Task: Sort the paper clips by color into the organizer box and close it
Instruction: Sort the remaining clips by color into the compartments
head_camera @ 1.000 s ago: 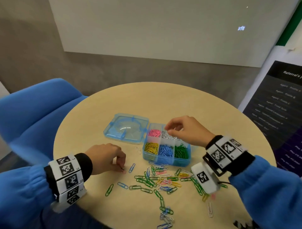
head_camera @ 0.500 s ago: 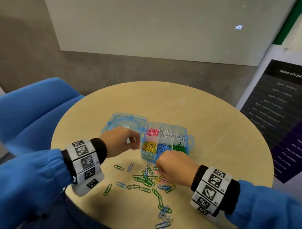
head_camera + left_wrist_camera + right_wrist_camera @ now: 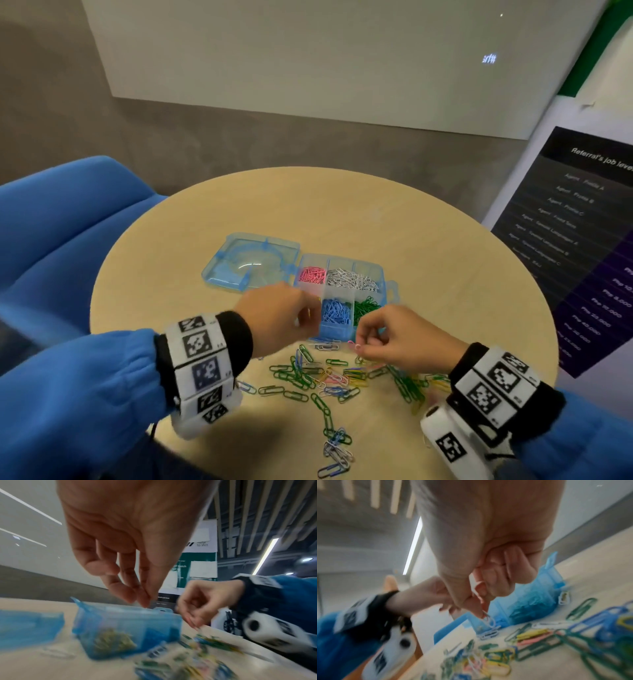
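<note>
Left hand [image 3: 274, 317] reached box [image 3: 390, 291], fingertips together; right hand [image 3: 400, 337] pinches clip [image 3: 488, 616].

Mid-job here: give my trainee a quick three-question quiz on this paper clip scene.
1. True or false: the box lid is closed.
2. Which colour lies in the compartment right of the pink clips? A white, B yellow, C green.
3. Fill in: the right hand pinches a ___.

Key: 1 false, it lies open beside the box. 2 A, white clips. 3 clip, colour unclear.
</note>
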`<state>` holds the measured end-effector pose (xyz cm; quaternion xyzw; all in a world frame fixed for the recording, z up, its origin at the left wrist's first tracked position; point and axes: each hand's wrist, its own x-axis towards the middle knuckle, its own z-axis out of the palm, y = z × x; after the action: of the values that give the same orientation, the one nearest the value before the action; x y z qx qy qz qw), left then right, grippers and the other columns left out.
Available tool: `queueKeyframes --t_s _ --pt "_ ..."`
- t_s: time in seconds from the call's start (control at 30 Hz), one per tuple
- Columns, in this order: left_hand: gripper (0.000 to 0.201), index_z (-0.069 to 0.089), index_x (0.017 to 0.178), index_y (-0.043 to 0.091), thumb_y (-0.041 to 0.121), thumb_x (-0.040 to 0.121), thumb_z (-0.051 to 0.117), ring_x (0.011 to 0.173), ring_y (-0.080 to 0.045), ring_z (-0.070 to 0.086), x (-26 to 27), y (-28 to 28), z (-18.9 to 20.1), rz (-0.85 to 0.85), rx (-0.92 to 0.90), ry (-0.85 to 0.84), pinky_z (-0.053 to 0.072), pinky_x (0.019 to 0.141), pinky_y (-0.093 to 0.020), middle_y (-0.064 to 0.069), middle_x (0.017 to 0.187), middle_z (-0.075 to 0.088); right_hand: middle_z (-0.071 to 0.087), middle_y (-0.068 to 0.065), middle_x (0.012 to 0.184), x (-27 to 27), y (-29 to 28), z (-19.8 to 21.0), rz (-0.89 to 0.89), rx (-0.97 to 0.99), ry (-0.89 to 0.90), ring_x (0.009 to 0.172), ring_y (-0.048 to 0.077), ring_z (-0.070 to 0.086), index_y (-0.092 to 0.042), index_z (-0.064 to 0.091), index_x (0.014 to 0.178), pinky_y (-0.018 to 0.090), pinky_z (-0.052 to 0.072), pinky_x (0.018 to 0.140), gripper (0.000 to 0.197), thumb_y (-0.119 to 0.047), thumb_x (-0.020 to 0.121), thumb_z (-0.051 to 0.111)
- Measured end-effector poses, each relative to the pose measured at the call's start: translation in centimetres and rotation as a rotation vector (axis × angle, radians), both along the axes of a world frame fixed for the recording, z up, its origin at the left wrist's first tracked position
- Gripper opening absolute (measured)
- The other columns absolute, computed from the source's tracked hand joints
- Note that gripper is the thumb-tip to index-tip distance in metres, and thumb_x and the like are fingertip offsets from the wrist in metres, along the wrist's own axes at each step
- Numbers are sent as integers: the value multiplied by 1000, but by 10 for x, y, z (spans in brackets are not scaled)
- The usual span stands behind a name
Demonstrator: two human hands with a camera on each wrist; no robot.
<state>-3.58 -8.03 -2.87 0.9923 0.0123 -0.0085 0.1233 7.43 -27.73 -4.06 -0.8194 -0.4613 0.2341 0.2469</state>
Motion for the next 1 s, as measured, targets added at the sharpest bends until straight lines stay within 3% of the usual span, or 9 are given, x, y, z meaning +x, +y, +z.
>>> queueKeyframes --t_s 0.1,0.2,0.33,0.53,0.7,0.83,0.93,1.0 --pt "14 65 97 32 43 90 60 79 -2 51 -8 -19 -12 -113 8 115 36 62 -20 16 98 67 52 -4 68 4 -9 -1 -29 23 91 61 7 46 -14 62 76 24 43 65 14 -20 88 66" --pt "24 65 100 30 50 87 62 90 -8 56 -4 -27 -24 -165 44 157 41 70 -23 13 100 66 58 -2 77 2 -15 -4 -39 27 109 62 5 52 -13 60 81 24 44 64 14 -22 89 65" --pt "26 63 99 31 52 83 65 94 -12 57 3 -30 -28 -175 50 186 47 72 -29 11 98 65 65 -2 77 -7 -21 -6 -42 22 75 57 13 65 -12 59 79 27 49 59 18 -22 86 71" --pt "15 63 102 28 37 91 60 99 -11 54 1 -29 -29 -189 47 181 36 71 -24 10 107 58 65 -10 61 -8 -24 -4 -111 -20 29 53 11 68 -17 60 68 19 48 53 23 -17 77 81" --pt "13 60 100 30 39 93 56 101 -14 55 -6 -22 -24 -139 72 183 43 77 -28 11 110 60 71 6 71 -11 -17 -2 -89 38 38 52 12 66 -11 67 84 22 53 55 13 -12 79 79" --pt "11 61 97 29 37 89 58 99 -17 58 -11 -12 -19 -52 154 175 42 73 -27 10 107 62 73 2 71 -21 3 -9 63 -49 -104 55 5 64 -11 72 91 16 51 63 13 -19 82 77" --pt "13 57 99 32 33 86 60 100 -15 57 -14 -10 -16 -51 164 153 40 70 -27 13 109 58 72 1 75 -26 18 -14 145 -134 -281 66 10 59 -12 72 91 27 53 76 13 -22 83 74" --pt "17 54 102 33 34 87 59 100 -13 55 -17 -13 -16 -66 139 145 37 68 -26 15 110 56 61 -2 70 -27 24 -15 178 -174 -350 70 15 56 -10 71 89 32 54 75 13 -22 85 71"
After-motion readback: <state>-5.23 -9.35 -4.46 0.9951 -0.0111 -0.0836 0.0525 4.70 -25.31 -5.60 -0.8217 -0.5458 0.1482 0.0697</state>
